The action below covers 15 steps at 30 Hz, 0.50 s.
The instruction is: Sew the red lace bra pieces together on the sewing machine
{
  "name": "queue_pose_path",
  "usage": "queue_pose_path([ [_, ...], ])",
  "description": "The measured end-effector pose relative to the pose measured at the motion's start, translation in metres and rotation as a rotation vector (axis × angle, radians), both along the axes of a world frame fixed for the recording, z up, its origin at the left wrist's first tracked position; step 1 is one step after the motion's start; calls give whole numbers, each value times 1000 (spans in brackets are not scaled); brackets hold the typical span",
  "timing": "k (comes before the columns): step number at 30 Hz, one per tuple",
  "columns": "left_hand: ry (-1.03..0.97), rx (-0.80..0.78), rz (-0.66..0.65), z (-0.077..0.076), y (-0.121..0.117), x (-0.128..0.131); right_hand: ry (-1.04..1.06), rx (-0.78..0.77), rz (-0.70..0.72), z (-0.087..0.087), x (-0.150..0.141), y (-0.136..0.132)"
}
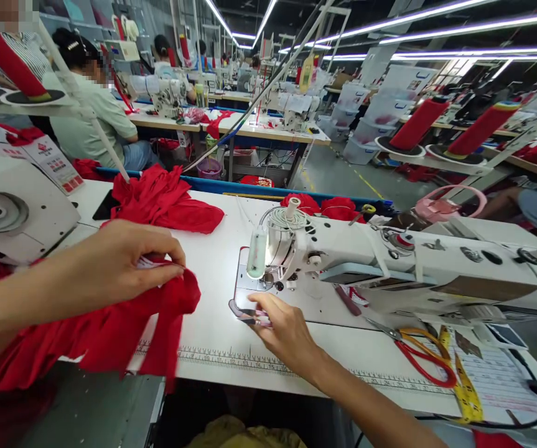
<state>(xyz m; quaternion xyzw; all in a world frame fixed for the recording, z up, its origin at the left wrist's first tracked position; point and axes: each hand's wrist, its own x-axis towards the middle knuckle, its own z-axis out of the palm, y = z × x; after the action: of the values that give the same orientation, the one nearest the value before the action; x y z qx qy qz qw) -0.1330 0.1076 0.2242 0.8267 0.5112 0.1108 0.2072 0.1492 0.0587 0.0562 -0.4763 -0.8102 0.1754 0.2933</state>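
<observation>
My left hand (149, 252) is closed, pinching a piece of red fabric (168, 317) that hangs down over the table's front edge. More red cloth (58, 342) is heaped beneath that forearm. Thread snips (244, 314) are in my right hand (287, 326), whose fingers curl around them just in front of the needle plate; the palm side is partly hidden. The sewing machine (352, 249) stands behind and right of this hand, its needle area (268, 280) lit. A measuring scale (221, 358) runs along the white table (216, 255) near its front edge.
Red-and-orange-handled scissors (429, 358), a yellow tape measure (466, 392) and a written sheet (499, 379) lie at the right. Another red pile (160, 199) is at the back left. Red thread cones (420, 124) stand on a rack. A seated person (91, 106) works beyond.
</observation>
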Motion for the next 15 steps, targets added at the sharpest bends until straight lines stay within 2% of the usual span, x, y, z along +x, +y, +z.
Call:
queue_pose_path([
  [2, -22, -88, 0, -22, 6, 2, -320, 77, -160, -19, 33, 1],
  [4, -55, -195, -5, -45, 14, 6, -550, 134, -261, -31, 63, 0],
  [7, -82, -349, -59, -64, 25, 13, -692, 300, -343, -31, 84, -3],
  [9, -101, -427, -91, -65, 28, 17, -593, 389, -294, -21, 77, -6],
  [11, -139, -505, -112, -61, 28, 21, -320, 348, -136, -6, 54, -9],
  [13, -186, -565, -125, -59, 25, 24, 31, 150, 31, 10, 24, -10],
  [15, -222, -595, -125, -58, 20, 24, 307, -67, 103, 22, -8, -6],
])
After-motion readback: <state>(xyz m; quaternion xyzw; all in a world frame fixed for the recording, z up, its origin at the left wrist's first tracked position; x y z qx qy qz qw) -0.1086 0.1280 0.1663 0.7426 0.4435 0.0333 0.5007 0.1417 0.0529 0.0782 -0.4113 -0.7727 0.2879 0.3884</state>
